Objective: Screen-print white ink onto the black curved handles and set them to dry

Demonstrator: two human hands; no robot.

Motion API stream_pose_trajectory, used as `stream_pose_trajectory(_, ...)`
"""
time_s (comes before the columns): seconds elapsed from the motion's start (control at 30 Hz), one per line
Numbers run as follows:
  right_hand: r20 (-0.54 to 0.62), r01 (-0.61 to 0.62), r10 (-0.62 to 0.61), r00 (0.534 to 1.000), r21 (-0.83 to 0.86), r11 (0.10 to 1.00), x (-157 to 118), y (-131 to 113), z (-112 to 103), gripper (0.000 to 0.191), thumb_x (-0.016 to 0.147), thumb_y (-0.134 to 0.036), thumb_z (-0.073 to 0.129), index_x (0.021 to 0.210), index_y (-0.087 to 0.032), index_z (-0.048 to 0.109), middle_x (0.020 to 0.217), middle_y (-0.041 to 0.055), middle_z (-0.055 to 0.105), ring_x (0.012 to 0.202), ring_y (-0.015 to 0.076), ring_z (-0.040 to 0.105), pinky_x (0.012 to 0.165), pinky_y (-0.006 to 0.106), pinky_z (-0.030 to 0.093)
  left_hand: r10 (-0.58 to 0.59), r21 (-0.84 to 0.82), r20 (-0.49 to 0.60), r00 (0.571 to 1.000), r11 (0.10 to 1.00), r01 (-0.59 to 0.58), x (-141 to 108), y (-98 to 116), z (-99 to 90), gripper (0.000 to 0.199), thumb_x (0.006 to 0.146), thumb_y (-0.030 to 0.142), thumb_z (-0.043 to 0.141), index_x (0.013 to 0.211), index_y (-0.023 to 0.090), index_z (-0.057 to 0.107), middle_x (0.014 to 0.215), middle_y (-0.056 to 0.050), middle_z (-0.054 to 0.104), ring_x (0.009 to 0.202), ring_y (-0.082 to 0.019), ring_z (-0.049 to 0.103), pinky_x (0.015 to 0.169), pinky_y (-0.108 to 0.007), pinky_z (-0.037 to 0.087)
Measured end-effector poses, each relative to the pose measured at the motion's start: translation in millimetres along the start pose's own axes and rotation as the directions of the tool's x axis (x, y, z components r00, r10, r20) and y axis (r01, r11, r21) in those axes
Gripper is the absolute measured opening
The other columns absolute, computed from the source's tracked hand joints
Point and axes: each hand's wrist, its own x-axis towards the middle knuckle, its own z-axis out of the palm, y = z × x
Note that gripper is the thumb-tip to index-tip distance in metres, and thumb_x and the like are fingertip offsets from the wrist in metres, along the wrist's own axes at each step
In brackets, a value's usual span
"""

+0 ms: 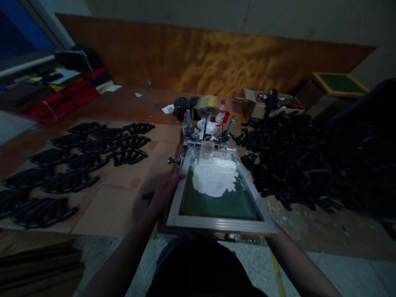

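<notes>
A screen-printing frame [221,223] stands in front of me, with white ink [213,177] spread over its green mesh. My left hand [165,187] is at the frame's left side, fingers curled and partly in shadow. From its left side sticks out a black plastic handle [147,195], which it appears to hold. My right forearm [298,260] reaches to the frame's front right corner; the frame hides that hand's fingers. Behind the mesh rises the metal clamp mechanism [206,136] of the printing stand.
Rows of black curved handles [69,181] lie on cardboard [120,206] at left. A big heap of black handles [297,161] covers the right. Bottles [222,110], dark tubs [181,105] and an open carton [258,109] stand behind. Red bundles [68,97] lie far left.
</notes>
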Motion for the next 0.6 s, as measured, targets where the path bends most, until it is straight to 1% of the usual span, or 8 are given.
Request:
stream_pose_trajectory(0.1,-0.149,-0.104,0.101,0.984,-0.014,0.994,25,8,-25,0.039,0.092,-0.027,0.039,0.113,-0.014,0.069,0.109,0.0164,0.066,0.098,0.0274,0.063,0.087,0.043,0.050,-0.132,0.042,0.049,0.990,0.991,0.130,-11,-45,11.2,0.063,0.080,0.052,0.054,0.130,0.013,0.061,0.083,-0.005,0.068,0.081,-0.023,0.061,0.073,-0.032,0.049)
stream_pose_trajectory(0.2,-0.235,0.096,-0.112,0.966,-0.079,0.992,53,-31,-31,0.052,0.085,-0.028,0.057,0.134,-0.013,0.054,0.140,0.0194,0.048,0.120,0.0302,0.051,0.100,0.044,0.043,-0.178,0.084,0.047,0.983,0.981,0.173,-8,-77,24.8,0.074,0.082,0.048,0.054,0.145,0.012,0.044,0.070,-0.001,0.061,0.066,-0.019,0.057,0.065,-0.030,0.046)
stream_pose_trajectory(0.27,-0.132,0.266,-0.289,0.948,-0.167,0.949,66,-69,-25,0.062,0.081,-0.026,0.064,0.139,-0.014,0.048,0.146,0.0188,0.043,0.125,0.0307,0.046,0.103,0.043,0.039,-0.170,0.104,0.057,0.984,0.981,0.164,-2,-90,29.9,0.074,0.083,0.047,0.054,0.147,0.012,0.041,0.068,0.000,0.059,0.063,-0.019,0.055,0.063,-0.030,0.045)
stream_pose_trajectory(0.3,-0.034,0.314,-0.327,0.944,-0.201,0.928,70,-86,-21,0.056,0.081,-0.025,0.065,0.135,-0.014,0.052,0.141,0.0180,0.048,0.122,0.0300,0.048,0.102,0.041,0.040,-0.167,0.111,0.068,0.984,0.981,0.159,0,-94,31.0,0.073,0.084,0.047,0.053,0.147,0.012,0.041,0.068,0.000,0.059,0.063,-0.019,0.056,0.062,-0.030,0.045)
stream_pose_trajectory(0.37,0.179,0.341,-0.303,0.936,-0.248,0.907,69,-110,-10,0.034,0.083,-0.020,0.061,0.116,-0.015,0.063,0.119,0.0141,0.064,0.111,0.0269,0.055,0.095,0.036,0.042,-0.168,0.114,0.088,0.982,0.981,0.158,2,-99,31.4,0.070,0.086,0.047,0.051,0.146,0.013,0.042,0.073,-0.002,0.062,0.066,-0.020,0.059,0.064,-0.030,0.046)
stream_pose_trajectory(0.43,0.326,0.361,-0.267,0.907,-0.275,0.891,56,-116,0,0.021,0.083,-0.016,0.057,0.102,-0.016,0.066,0.103,0.0113,0.068,0.100,0.0237,0.059,0.087,0.030,0.044,-0.177,0.105,0.095,0.980,0.980,0.166,2,-103,31.2,0.067,0.087,0.048,0.050,0.144,0.014,0.044,0.080,-0.004,0.067,0.072,-0.021,0.062,0.068,-0.031,0.049)
stream_pose_trajectory(0.5,0.400,0.450,-0.330,0.855,-0.257,0.855,36,-109,3,0.021,0.083,-0.013,0.054,0.100,-0.016,0.066,0.100,0.0108,0.069,0.097,0.0225,0.060,0.083,0.029,0.044,-0.179,0.082,0.087,0.980,0.982,0.172,1,-107,31.4,0.066,0.086,0.048,0.051,0.143,0.014,0.047,0.088,-0.006,0.070,0.080,-0.022,0.065,0.074,-0.033,0.050)
stream_pose_trajectory(0.6,0.489,0.651,-0.523,0.698,-0.128,0.748,14,-93,-6,0.021,0.082,-0.011,0.053,0.097,-0.017,0.066,0.099,0.0090,0.069,0.097,0.0221,0.059,0.083,0.029,0.044,-0.184,0.071,0.084,0.979,0.981,0.179,0,-110,32.3,0.066,0.085,0.049,0.053,0.141,0.014,0.048,0.091,-0.007,0.071,0.083,-0.023,0.066,0.077,-0.033,0.051)
